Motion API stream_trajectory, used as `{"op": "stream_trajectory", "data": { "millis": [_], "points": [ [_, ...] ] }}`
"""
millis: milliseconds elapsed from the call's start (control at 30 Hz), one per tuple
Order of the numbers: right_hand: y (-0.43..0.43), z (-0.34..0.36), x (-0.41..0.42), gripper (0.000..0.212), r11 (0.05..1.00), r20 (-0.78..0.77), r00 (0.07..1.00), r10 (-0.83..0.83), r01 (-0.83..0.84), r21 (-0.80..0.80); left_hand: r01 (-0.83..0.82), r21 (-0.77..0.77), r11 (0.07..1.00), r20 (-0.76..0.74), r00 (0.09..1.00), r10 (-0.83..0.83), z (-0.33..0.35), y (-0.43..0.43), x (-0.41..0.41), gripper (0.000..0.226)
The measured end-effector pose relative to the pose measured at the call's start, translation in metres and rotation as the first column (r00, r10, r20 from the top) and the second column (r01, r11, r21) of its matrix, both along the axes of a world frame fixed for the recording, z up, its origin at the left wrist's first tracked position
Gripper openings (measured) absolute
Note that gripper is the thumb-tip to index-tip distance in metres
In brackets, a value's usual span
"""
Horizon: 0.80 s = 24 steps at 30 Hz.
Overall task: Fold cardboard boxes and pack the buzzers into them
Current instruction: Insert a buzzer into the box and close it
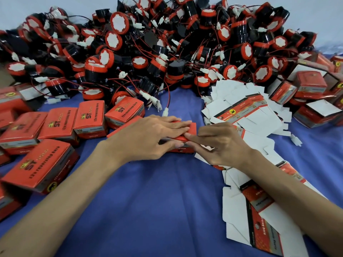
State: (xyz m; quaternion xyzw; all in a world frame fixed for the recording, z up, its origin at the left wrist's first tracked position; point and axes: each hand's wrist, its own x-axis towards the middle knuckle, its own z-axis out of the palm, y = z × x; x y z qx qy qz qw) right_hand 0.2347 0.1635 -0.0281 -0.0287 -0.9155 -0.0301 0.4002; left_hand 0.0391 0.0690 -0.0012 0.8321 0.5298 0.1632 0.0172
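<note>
Closed boxes [55, 125] at L on blue cloth [148, 201]. Buzzers [148, 43] heaped at back. L hand [148, 138] flat on box [193, 127] at centre, fingers straight, pressing its top. R hand [220, 143] pinches box's R end w/ thumb + index. Flat blanks [259, 115] at R.

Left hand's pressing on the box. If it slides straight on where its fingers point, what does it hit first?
Past the edge of the red box, the left hand would likely meet the flat carton pile, just missing the right hand; depth is unclear.
</note>
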Motion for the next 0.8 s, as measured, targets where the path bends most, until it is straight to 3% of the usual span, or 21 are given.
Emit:
{"op": "stream_trajectory", "data": {
  "millis": [167, 400, 500, 667, 800],
  "points": [
    [0.001, -0.002, -0.002, 0.013, 0.995, -0.064, 0.998, 0.007, -0.013, -0.099, -0.026, 0.038, 0.999, -0.212, 0.977, 0.033, -0.005, -0.004, -0.001, 0.059],
    [0.004, -0.005, -0.004, 0.020, 0.932, -0.109, 0.994, -0.015, -0.026, -0.361, -0.182, 0.061, 0.981, -0.358, 0.914, 0.192, -0.013, -0.005, 0.008, 0.071],
    [0.004, -0.004, -0.004, 0.027, 0.939, -0.064, 0.998, -0.007, -0.015, -0.345, -0.167, 0.044, 0.985, -0.353, 0.920, 0.172, -0.016, -0.003, 0.006, 0.067],
    [0.005, -0.004, -0.004, 0.024, 0.965, -0.021, 1.000, 0.000, -0.005, -0.262, -0.150, 0.057, 0.987, -0.193, 0.968, 0.158, -0.009, 0.000, 0.007, 0.062],
    [0.007, 0.001, -0.002, 0.025, 0.961, 0.082, 0.996, 0.028, -0.005, -0.275, -0.193, 0.124, 0.973, -0.314, 0.923, 0.223, -0.007, -0.001, 0.008, 0.066]
  ]
}}
